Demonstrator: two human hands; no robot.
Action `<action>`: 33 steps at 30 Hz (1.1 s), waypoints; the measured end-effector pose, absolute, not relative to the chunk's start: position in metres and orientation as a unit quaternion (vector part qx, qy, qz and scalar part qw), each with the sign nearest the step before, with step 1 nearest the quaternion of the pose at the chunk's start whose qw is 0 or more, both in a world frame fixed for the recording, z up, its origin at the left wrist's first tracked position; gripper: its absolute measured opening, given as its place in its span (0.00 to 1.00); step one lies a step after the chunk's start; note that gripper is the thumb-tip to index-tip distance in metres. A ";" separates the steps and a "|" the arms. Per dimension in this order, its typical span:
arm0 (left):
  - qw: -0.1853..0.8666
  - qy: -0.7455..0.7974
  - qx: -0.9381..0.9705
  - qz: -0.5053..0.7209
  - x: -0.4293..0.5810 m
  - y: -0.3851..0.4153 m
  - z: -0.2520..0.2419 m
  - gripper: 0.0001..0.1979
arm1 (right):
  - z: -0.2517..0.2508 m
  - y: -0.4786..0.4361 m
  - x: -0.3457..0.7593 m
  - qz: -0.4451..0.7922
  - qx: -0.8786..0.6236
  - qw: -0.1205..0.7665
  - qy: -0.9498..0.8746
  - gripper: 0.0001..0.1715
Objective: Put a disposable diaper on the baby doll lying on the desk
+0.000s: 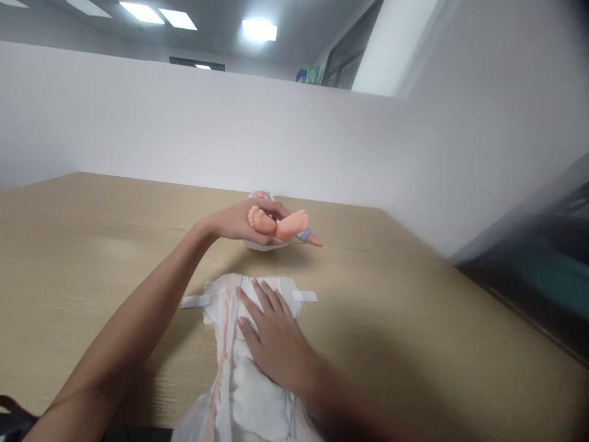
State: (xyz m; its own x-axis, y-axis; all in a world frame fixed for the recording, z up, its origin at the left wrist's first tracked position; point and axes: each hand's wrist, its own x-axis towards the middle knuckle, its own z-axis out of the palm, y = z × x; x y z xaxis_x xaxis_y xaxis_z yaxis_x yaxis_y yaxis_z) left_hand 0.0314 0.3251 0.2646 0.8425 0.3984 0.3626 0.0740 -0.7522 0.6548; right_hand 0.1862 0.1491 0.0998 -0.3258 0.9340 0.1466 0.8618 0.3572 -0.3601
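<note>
A baby doll point(292, 226) lies on the table with its bare feet towards me and its white-capped head at the far end. My left hand point(235, 221) is wrapped round the doll's legs, just behind the feet. Most of the doll's body is hidden behind my hand and its feet. Nearer to me, an unfolded white diaper point(257, 399) is spread out, its side tabs stretched left and right. My right hand point(278, 344) rests flat on the diaper's upper part, fingers spread. The diaper's near end runs past the bottom of the view.
The wooden table point(414, 307) reaches to a white partition point(184, 129) at the back. On the right stands a grey wall with a dark, blurred opening low down. A dark strap-like thing point(16, 408) shows at the lower left edge.
</note>
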 end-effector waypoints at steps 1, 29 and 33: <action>0.330 0.124 0.901 0.252 0.032 0.326 0.266 0.17 | 0.100 0.156 0.186 0.104 -0.556 0.161 -0.809 0.33; 0.388 0.043 0.853 0.347 0.012 0.357 0.266 0.22 | 0.060 0.290 0.202 -0.037 -0.515 0.212 -0.830 0.30; 0.382 0.041 0.854 0.350 0.013 0.356 0.266 0.20 | 0.058 0.306 0.206 -0.042 -0.509 0.200 -0.836 0.30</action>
State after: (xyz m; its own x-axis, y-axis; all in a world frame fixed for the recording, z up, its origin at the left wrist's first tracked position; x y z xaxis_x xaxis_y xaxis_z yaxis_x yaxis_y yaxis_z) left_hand 0.0131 0.3558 0.2661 0.7510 0.3377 0.5674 -0.1983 -0.7043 0.6816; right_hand 0.2059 0.3065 0.0581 -0.4012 0.8351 0.3764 0.8685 0.4773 -0.1334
